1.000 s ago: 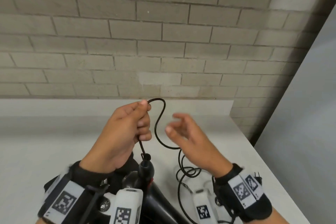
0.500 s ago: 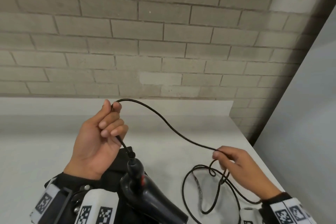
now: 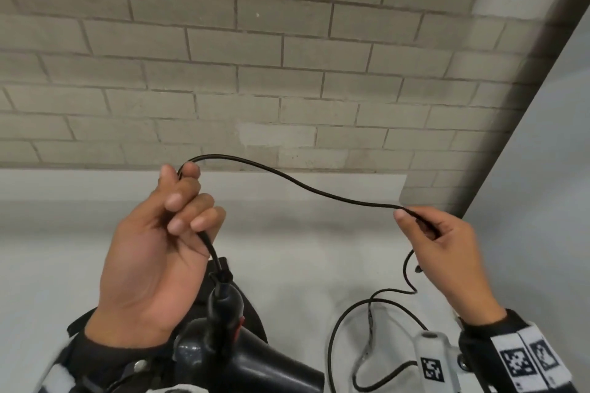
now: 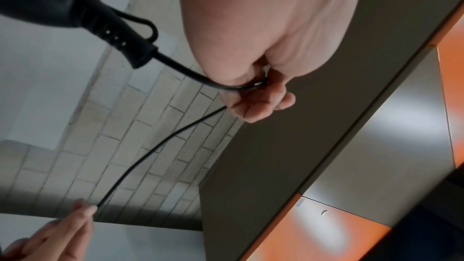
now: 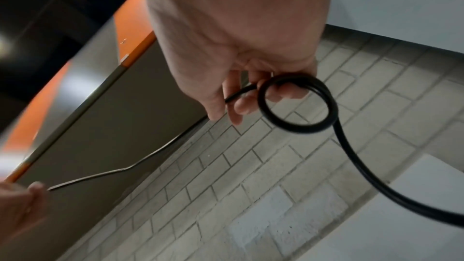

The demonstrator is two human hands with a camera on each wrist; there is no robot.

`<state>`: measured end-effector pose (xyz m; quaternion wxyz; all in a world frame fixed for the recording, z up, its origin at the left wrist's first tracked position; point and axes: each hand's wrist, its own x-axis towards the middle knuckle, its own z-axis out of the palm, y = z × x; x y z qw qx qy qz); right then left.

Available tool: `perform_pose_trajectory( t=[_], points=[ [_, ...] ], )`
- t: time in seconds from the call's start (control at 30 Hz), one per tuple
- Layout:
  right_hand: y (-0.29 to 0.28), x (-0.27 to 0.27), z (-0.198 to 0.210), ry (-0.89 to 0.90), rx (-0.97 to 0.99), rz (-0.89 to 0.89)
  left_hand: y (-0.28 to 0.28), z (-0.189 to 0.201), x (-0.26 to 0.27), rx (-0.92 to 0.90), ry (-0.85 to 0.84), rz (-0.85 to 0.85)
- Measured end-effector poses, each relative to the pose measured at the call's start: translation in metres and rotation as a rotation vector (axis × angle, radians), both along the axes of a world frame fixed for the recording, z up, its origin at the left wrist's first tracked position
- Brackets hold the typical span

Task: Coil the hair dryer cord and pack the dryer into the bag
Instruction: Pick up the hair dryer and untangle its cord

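Note:
The black hair dryer hangs low in the head view, handle end up, below my left hand. That hand grips the black cord just above the dryer's strain relief, fingers curled round it. From there the cord arcs right to my right hand, which pinches it between thumb and fingers. In the right wrist view the cord makes a small loop at the right hand. The slack cord trails in loose curves over the white table. A dark bag lies partly hidden under the dryer.
A grey brick wall runs along the back of the table. A pale panel rises at the right, past the table's right edge. An orange and grey overhead unit shows in both wrist views.
My right hand took hold of the cord and drew it out to the right and upward, stretching a long span. The left hand shifted left and lifted, keeping its grip near the dryer.

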<state>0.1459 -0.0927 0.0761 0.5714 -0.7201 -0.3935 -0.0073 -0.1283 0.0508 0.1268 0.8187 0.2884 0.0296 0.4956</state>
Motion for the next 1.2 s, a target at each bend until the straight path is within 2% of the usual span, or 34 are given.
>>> perform_pose_trajectory(
  t=[0.13, 0.27, 0.37, 0.53, 0.67, 0.83, 0.93, 1.07, 1.2],
  points=[
    [0.002, -0.024, 0.0, -0.234, -0.132, 0.192, -0.004, -0.007, 0.002, -0.003, 0.037, 0.099],
    [-0.003, -0.051, -0.014, -0.353, -0.327, 0.468, -0.006, -0.022, 0.005, 0.037, 0.108, 0.151],
    [-0.01, -0.064, -0.016, -0.453, -0.364, 0.565, -0.005, -0.027, 0.007, 0.087, 0.182, 0.194],
    [-0.027, -0.08, 0.009, -0.669, -0.424, 0.634, -0.006, -0.027, 0.012, 0.15, 0.306, 0.191],
    [-0.031, -0.092, 0.034, -0.702, -0.408, 0.699, -0.01, -0.029, 0.019, 0.201, 0.382, 0.135],
    [-0.014, -0.099, 0.055, -0.644, -0.205, 0.736, -0.017, -0.035, 0.028, 0.31, 0.471, 0.054],
    [0.0, -0.1, 0.065, -0.531, -0.072, 0.683, -0.022, -0.039, 0.031, 0.404, 0.517, 0.013],
    [0.024, -0.097, 0.066, -0.43, 0.006, 0.572, -0.023, -0.045, 0.03, 0.568, 0.545, -0.047],
    [0.047, -0.096, 0.052, -0.338, -0.004, 0.491, -0.021, -0.046, 0.023, 0.573, 0.532, -0.081]
  ],
)
